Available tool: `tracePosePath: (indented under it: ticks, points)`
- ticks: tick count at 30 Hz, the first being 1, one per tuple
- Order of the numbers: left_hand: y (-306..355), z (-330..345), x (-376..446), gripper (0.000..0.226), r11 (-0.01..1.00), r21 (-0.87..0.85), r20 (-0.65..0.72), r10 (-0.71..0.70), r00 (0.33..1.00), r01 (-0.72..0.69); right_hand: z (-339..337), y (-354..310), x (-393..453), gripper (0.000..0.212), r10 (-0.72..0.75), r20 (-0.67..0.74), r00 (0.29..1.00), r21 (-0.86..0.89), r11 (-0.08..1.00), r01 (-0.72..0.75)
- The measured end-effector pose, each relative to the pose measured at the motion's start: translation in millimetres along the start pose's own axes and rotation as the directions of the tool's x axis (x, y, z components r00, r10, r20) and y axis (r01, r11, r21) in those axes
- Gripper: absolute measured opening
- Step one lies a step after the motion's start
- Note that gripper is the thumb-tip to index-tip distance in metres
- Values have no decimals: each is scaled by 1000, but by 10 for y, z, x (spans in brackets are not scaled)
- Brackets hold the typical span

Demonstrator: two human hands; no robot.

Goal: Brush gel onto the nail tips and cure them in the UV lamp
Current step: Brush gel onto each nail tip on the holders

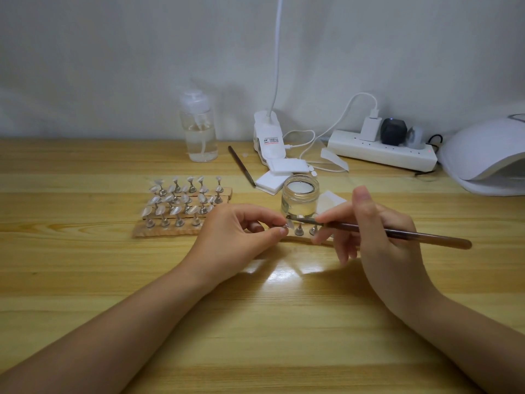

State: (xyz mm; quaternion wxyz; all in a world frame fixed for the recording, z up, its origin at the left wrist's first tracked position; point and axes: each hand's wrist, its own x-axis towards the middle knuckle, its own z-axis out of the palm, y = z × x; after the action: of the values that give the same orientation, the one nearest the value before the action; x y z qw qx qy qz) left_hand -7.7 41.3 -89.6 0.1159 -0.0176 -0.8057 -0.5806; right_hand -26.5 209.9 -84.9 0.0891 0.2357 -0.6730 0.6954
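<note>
A small home nail-work corner: a wooden surface (85, 172) pushed against a plain white wall (113, 52), with a UV lamp (485, 155), a power strip (380, 150) full of chargers, a clip-on light (268, 137), and racks of nail tips (181, 201).

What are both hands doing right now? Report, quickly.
Left hand: pinching a small clear nail tip on its stand.
Right hand: holding the long brown-handled brush.

The UV lamp (483, 155) is cut off at the right edge (its opening mostly unseen).
</note>
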Motion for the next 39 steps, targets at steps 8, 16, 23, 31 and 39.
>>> tracePosePath:
  ticks: [8, 16, 23, 31, 39]
  points:
    - [-19, -4, 1, 14, 1000, -11, 3, 3, 1000, -3, -34, 12, -4, 46, -38, -62, 997, 26, 999, 40]
    - [2, 1, -3, 17, 1000, 4, 7, 24, 1000, -24, -35, 16, -6, 48, -2, 17, 1000, 38, 999, 1]
    - [0, 15, 4, 13, 1000, -4, 16, 28, 999, -28, -23, -3, 15, 45, 9, -13, 1000, 37, 999, -8]
    - [-15, 15, 12, 17, 1000, -11, 9, 22, 1000, -22, -39, -20, -15, 50, 22, 0, 1000, 84, 996, -21]
    - [-18, 19, 9, 21, 1000, -26, -11, 14, 1000, -14, -10, -20, 6, 47, 47, -10, 999, -4, 999, -47]
